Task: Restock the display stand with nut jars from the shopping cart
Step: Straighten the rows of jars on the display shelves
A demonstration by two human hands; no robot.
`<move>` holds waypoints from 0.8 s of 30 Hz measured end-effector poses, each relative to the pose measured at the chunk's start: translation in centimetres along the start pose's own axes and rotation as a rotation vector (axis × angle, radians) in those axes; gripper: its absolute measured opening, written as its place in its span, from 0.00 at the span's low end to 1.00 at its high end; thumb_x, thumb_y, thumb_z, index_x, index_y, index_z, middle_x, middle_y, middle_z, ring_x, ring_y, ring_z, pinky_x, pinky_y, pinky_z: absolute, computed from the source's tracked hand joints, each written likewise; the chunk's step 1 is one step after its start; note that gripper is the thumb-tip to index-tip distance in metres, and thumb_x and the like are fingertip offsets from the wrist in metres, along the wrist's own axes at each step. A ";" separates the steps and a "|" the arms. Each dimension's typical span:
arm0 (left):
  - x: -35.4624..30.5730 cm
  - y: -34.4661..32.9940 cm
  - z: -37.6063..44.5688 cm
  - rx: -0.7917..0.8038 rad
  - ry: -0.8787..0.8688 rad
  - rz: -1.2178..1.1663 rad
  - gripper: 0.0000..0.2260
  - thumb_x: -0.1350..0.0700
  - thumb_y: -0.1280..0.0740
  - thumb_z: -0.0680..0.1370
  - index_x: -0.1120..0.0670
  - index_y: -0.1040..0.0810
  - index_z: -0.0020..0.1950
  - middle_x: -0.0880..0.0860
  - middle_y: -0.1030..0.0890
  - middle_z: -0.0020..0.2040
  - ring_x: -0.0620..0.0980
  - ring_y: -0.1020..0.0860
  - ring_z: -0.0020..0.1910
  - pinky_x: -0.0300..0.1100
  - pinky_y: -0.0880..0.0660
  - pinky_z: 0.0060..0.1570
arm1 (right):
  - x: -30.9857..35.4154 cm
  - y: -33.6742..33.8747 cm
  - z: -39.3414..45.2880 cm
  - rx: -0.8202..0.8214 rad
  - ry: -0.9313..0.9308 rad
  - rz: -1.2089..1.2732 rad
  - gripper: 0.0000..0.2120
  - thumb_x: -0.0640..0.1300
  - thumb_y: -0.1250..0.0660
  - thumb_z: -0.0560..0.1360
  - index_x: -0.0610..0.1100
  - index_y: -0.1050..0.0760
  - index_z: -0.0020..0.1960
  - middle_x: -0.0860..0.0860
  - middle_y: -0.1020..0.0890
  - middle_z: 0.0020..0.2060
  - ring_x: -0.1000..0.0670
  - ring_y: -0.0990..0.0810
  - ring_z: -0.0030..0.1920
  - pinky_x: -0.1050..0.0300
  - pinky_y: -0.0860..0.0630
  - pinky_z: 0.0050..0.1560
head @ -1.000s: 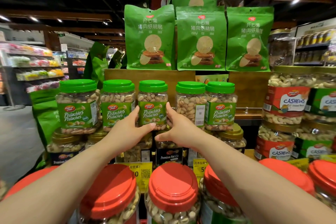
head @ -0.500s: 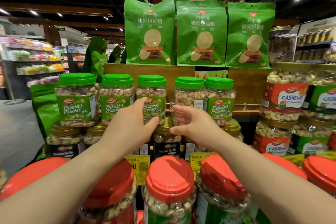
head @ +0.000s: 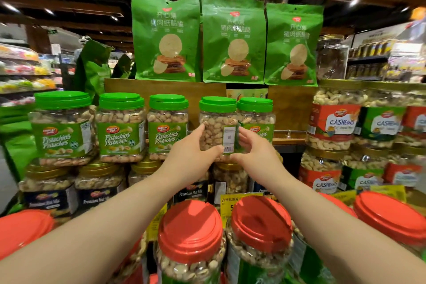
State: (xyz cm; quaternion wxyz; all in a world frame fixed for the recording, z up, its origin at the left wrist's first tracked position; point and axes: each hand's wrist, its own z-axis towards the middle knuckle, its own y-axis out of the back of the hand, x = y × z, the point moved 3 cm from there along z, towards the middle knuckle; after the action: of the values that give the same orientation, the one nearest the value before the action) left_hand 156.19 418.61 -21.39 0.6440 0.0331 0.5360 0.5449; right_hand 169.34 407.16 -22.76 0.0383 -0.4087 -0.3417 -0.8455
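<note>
While both hands, left hand [head: 191, 157] and right hand [head: 255, 154], gripped the pistachio jar [head: 217, 127], its barcode faced outward. Next move probably required rotating its label forward.

Bright ceiling spotlights, dim ceiling; slight motion blur, wide-angle bending at edges

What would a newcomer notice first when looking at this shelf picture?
First, the two hands in the middle: the left hand and right hand hold a green-lidded pistachio jar from both sides, its barcode side facing out. Above stand large green snack bags on a wooden ledge. Along the bottom edge, big red jar lids fill the foreground.
</note>
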 end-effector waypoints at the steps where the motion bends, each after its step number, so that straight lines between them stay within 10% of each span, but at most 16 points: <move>1: 0.0 -0.1 0.0 0.003 0.000 -0.002 0.36 0.43 0.32 0.80 0.49 0.43 0.83 0.49 0.30 0.77 0.48 0.30 0.74 0.40 0.34 0.69 | 0.1 -0.4 0.0 0.020 0.005 0.014 0.41 0.43 0.24 0.71 0.50 0.36 0.80 0.51 0.24 0.72 0.51 0.26 0.71 0.46 0.29 0.72; 19: 0.3 -0.1 -0.9 0.057 0.015 0.032 0.38 0.41 0.35 0.81 0.49 0.50 0.84 0.51 0.41 0.82 0.49 0.40 0.79 0.40 0.39 0.71 | 2.0 0.5 1.7 0.083 0.022 0.256 0.45 0.24 0.33 0.74 0.43 0.49 0.83 0.46 0.40 0.81 0.50 0.39 0.79 0.55 0.38 0.77; 24: 0.1 -0.1 -0.9 0.081 0.011 0.025 0.39 0.40 0.34 0.80 0.49 0.51 0.84 0.51 0.42 0.82 0.49 0.41 0.80 0.42 0.40 0.73 | 4.7 2.2 3.6 0.027 0.100 0.086 0.40 0.28 0.37 0.75 0.50 0.44 0.82 0.49 0.36 0.79 0.47 0.29 0.73 0.52 0.26 0.68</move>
State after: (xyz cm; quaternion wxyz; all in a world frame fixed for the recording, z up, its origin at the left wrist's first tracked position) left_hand 155.62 418.21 -21.91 0.6321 0.0629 0.5607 0.5311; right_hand 169.32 408.67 -16.62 0.0974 -0.3796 -0.3329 -0.8576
